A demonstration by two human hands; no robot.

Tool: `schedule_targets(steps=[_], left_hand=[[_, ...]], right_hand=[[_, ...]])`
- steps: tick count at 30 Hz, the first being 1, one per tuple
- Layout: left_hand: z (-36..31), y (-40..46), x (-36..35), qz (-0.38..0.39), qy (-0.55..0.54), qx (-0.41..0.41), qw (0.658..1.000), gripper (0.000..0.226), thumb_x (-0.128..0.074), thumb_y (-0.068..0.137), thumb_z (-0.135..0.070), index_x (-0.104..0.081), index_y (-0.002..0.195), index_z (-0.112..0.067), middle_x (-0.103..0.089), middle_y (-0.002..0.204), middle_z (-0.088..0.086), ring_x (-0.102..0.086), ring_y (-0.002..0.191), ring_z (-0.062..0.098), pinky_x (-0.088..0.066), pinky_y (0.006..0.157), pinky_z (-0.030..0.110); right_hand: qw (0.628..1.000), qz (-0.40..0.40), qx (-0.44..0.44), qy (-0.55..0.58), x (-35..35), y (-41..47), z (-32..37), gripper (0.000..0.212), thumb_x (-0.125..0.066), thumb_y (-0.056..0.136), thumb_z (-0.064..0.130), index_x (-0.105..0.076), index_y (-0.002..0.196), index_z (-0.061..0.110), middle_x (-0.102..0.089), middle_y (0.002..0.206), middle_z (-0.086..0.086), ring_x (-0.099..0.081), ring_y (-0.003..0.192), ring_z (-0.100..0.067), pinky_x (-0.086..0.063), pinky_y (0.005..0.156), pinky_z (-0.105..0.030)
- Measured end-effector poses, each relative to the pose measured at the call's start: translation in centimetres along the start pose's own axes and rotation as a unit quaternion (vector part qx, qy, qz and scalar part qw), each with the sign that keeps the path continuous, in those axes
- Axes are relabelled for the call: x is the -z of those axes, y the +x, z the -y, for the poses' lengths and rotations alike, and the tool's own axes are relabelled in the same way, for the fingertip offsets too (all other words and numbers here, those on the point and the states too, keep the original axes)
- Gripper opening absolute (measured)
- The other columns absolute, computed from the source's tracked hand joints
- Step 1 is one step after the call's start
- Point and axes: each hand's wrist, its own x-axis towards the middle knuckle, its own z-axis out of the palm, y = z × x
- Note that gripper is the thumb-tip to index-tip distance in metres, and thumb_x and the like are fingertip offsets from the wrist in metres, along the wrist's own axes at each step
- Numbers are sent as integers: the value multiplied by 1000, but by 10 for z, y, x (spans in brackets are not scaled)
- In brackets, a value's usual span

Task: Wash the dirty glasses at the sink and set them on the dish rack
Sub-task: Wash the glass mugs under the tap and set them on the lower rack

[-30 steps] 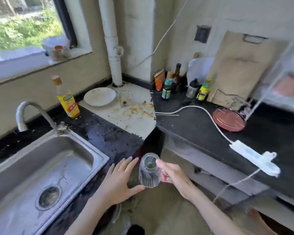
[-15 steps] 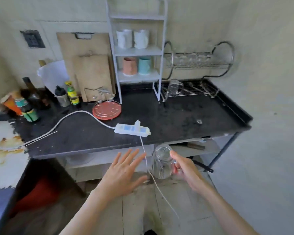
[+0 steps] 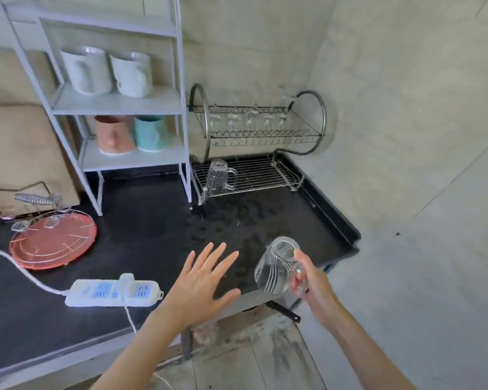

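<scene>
Clear glass, a handled mug (image 3: 276, 267), sits tilted in the right hand (image 3: 312, 280), whose fingers curl round its handle above the black counter's (image 3: 152, 220) front edge. The left hand (image 3: 202, 282) hovers flat, fingers spread, holding nothing. Another glass mug (image 3: 219, 175) stands on the wire dish rack's (image 3: 265, 175) lower tier at the back.

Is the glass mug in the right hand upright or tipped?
Tipped: the glass mug lies slanted in the right hand, its mouth pointing up and away toward the dish rack.
</scene>
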Motion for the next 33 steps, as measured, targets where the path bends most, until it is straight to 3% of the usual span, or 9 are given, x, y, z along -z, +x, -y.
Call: schedule_targets(steps=[2, 5, 8, 11, 14, 17, 24, 30, 33], left_hand=[[6, 28, 1, 4, 4, 8, 1000, 85, 4, 73, -79, -10, 146, -38, -2, 153, -10, 4, 143, 19, 4, 111, 40], [17, 62, 3, 37, 37, 27, 998, 79, 1, 81, -75, -22, 145, -33, -24, 153, -1, -16, 141, 27, -10, 108, 45], [29, 94, -2, 34, 28, 46, 998, 94, 16, 68, -79, -9, 147, -35, 2, 154, -7, 5, 143, 24, 4, 109, 40], [42, 131, -3, 30, 13, 91, 995, 90, 8, 69, -77, -6, 148, -34, 3, 156, -6, 16, 141, 20, 9, 109, 39], [56, 172, -3, 49, 5, 151, 987, 82, -2, 74, -68, -5, 148, -33, 2, 157, -2, 11, 144, 22, 5, 114, 42], [72, 206, -7, 84, 10, 202, 976, 63, -28, 96, -51, -1, 148, -30, 7, 157, 0, 13, 144, 23, 4, 115, 45], [99, 256, -24, 116, 26, 280, 952, 70, -35, 98, -41, 10, 148, -22, 17, 156, 4, 15, 143, 25, 2, 115, 47], [104, 264, -34, 121, 20, 328, 937, 73, -34, 98, -37, 17, 145, -14, 22, 154, 1, 15, 143, 24, 0, 116, 44], [106, 261, -39, 85, 42, 319, 943, 81, -52, 92, -34, 2, 146, -9, 9, 152, 2, -6, 143, 32, -17, 113, 50]], right_hand=[[1000, -2, -2, -22, 3, 30, 15, 47, -55, 78, 58, -54, 72, 11, -45, 50, 0, -45, 63, -19, -40, 75, -34], [999, -16, -12, -44, 1, 74, 37, 51, -48, 81, 60, -52, 67, 11, -54, 55, -3, -53, 76, -24, -39, 92, -40], [999, -16, -19, -40, -8, 117, 62, 45, -47, 89, 51, -49, 64, 14, -53, 54, -3, -54, 80, -22, -35, 104, -42], [999, -3, -9, -36, -18, 167, 88, 41, -48, 90, 49, -52, 69, 14, -54, 60, -5, -57, 83, -22, -34, 107, -42], [999, 25, -2, -43, -32, 223, 115, 40, -47, 89, 51, -57, 79, 14, -59, 71, -8, -61, 88, -24, -33, 103, -39], [998, 40, -6, -57, -49, 274, 138, 47, -45, 90, 53, -53, 69, 11, -56, 66, -8, -53, 72, -17, -35, 96, -37], [993, 79, -20, -89, -89, 359, 164, 48, -45, 90, 53, -51, 66, 11, -58, 61, -7, -53, 75, -20, -36, 90, -35], [983, 128, -23, -129, -122, 386, 160, 44, -43, 92, 51, -55, 78, 12, -57, 64, -5, -53, 70, -16, -35, 82, -31], [979, 144, -25, -146, -131, 390, 158, 44, -42, 92, 50, -53, 80, 9, -60, 70, -6, -52, 75, -15, -32, 83, -33]])
